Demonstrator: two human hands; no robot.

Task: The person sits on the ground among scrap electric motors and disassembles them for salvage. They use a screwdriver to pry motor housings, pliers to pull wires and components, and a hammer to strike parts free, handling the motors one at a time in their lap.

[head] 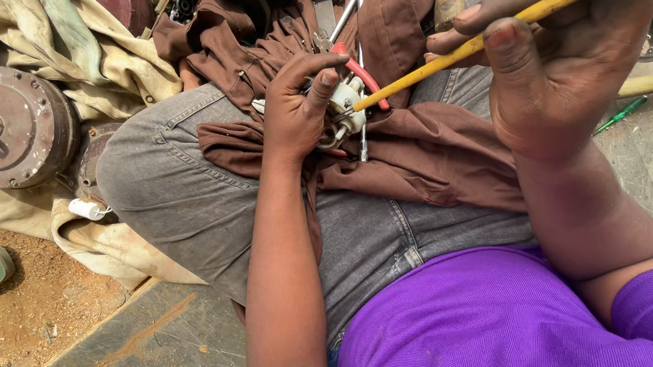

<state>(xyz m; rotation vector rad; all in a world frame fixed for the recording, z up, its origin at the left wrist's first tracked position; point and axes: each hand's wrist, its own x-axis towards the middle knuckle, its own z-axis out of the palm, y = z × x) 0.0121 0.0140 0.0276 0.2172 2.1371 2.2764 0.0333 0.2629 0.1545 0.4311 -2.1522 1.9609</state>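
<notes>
- Sandy ground and a rusty motor housing (11, 127) lie far left.
- On my lap, my left hand (297, 108) pinches the small white fitting (345, 104): light, rigid plastic, I judge, best gripped by its body.
- My right hand (565, 56) grasps a yellow-shafted screwdriver (478, 39), tip touching the fitting.

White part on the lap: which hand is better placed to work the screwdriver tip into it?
Right. The right hand holds the yellow-shafted screwdriver, its tip at the white part. The left hand is occupied gripping that part against the brown cloth.

brown cloth (433, 152) and pliers (360, 72) crowding lap, open ground (35, 323) left
</notes>
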